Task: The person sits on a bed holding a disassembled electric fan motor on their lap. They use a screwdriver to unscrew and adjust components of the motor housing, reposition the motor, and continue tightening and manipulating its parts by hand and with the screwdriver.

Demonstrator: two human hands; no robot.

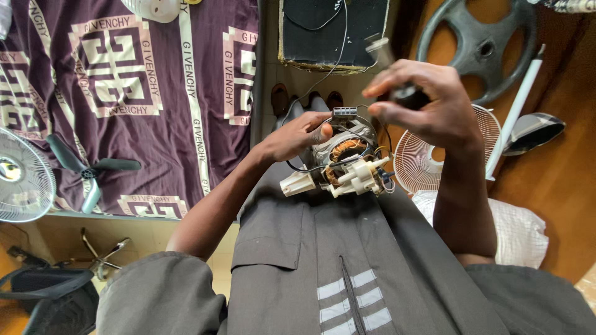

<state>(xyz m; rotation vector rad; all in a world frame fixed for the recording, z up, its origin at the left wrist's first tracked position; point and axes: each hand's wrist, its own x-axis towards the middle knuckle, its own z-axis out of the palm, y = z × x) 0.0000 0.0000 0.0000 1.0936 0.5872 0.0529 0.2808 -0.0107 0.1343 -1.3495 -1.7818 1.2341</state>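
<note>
A maroon cloth with cream square emblems and lettered stripes (124,93) lies at ten o'clock. On the lap, dead centre, sits a grey fan motor with copper windings and white plastic fittings (344,161). The left hand (295,136) clasps its side; the right hand (428,102), at one o'clock, pinches a dark-handled tool (397,77).

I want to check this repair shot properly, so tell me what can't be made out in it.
All in the head view:
- The tool in the right hand: blurred by motion, its dark grip wrapped by the fingers, so its kind is unclear.
- The fan motor: its far side is covered by the left hand.
- The fan guard at left: cut off by the frame edge.
- The motor's wire ends: too small to trace.
</note>
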